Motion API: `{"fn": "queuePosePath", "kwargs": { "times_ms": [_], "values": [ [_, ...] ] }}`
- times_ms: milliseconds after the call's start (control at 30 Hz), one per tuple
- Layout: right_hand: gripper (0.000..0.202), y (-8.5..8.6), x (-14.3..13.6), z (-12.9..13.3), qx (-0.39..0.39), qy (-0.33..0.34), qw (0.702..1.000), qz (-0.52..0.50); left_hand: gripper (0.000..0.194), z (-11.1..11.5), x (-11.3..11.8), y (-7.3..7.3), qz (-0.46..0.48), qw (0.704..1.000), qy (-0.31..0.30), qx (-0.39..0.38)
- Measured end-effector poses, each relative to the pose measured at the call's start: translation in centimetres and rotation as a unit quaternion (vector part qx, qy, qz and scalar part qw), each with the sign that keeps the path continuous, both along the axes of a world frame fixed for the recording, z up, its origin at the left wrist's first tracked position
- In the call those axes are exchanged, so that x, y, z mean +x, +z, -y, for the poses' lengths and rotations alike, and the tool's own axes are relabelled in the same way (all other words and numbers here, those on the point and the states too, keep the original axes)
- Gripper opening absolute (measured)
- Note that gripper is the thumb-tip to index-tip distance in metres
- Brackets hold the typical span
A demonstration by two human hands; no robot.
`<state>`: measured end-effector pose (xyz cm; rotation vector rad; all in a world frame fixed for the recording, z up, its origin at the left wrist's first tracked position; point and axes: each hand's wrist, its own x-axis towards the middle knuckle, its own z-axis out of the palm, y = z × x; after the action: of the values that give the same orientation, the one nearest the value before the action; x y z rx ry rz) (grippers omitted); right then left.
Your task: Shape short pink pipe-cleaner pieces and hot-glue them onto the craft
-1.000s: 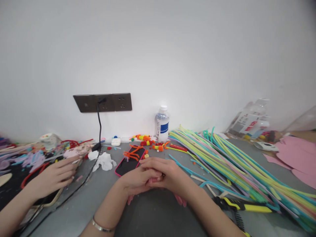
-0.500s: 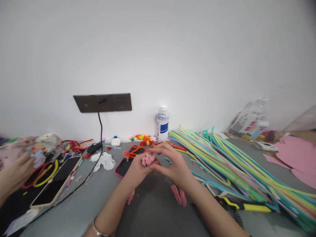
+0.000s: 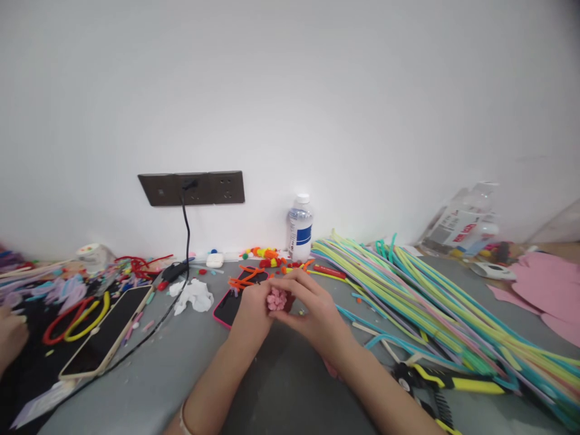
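Left hand (image 3: 254, 314): yours is curled snugly around the pink bundle (image 3: 277, 299) — a wrap that likely stops the soft strands splaying.
Pink bundle: fuzzy, knobbly end showing between your two hands, at the thumb side of the left; the rest is hidden in your grasp.
Right hand (image 3: 317, 311): your thumb and forefinger curve apart around the bundle's end, seemingly to steady it; whether they press on it, you cannot tell from here.
Pink piece (image 3: 332, 367): below your right wrist, mostly covered by it.
Orange stems (image 3: 244, 279): on the pink-edged phone (image 3: 225, 309), just beyond and left of your left hand, perhaps parked there within reach.
Bottle (image 3: 299, 234): upright, beyond both hands by the wall — probably kept back from your forearms.
Coloured stems (image 3: 408, 296): right of your right hand, laid roughly lengthwise, which should limit tangling.
Yellow-black tool (image 3: 473, 384): beside your right forearm, near the stems.
Tissue (image 3: 194, 296): crumpled, left of your left hand.
Co-worker's hand (image 3: 11, 338): far left of yours, cut by the edge; its hold is unclear.
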<state>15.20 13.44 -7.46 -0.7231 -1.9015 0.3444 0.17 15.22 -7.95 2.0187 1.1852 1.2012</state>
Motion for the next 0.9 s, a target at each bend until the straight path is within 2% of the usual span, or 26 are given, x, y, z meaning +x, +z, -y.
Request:
{"fn": "queuePosePath", "kwargs": {
  "times_ms": [167, 367, 533, 633, 733, 900],
  "values": [
    [0.025, 0.3, -0.1, 0.1, -0.015, 0.0, 1.0, -0.006, 0.011, 0.1, 0.1, 0.1, -0.001, 0.999, -0.037, -0.009],
    [0.013, 0.8, 0.2, -0.2, -0.059, 0.009, 0.998, -0.035, 0.004, 0.0, 0.6, 0.2, 0.012, 0.998, -0.037, -0.054],
    [0.007, 1.0, 0.7, -0.6, -0.117, 0.01, 0.99, -0.079, 0.016, 0.2, 0.7, 0.6, 0.085, 0.986, -0.087, -0.116],
    [0.009, 1.1, 0.9, -0.8, -0.189, 0.035, 0.969, -0.152, 0.028, 0.3, 0.8, 0.8, 0.172, 0.961, -0.125, -0.176],
    [0.017, 1.2, 1.2, -0.9, -0.239, 0.043, 0.946, -0.214, 0.044, 0.3, 1.0, 0.9, 0.279, 0.915, -0.16, -0.242],
    [0.029, 1.4, 1.1, -0.9, -0.269, 0.049, 0.924, -0.269, 0.049, 0.6, 1.2, 1.4, 0.401, 0.858, -0.151, -0.284]
  ]
}}
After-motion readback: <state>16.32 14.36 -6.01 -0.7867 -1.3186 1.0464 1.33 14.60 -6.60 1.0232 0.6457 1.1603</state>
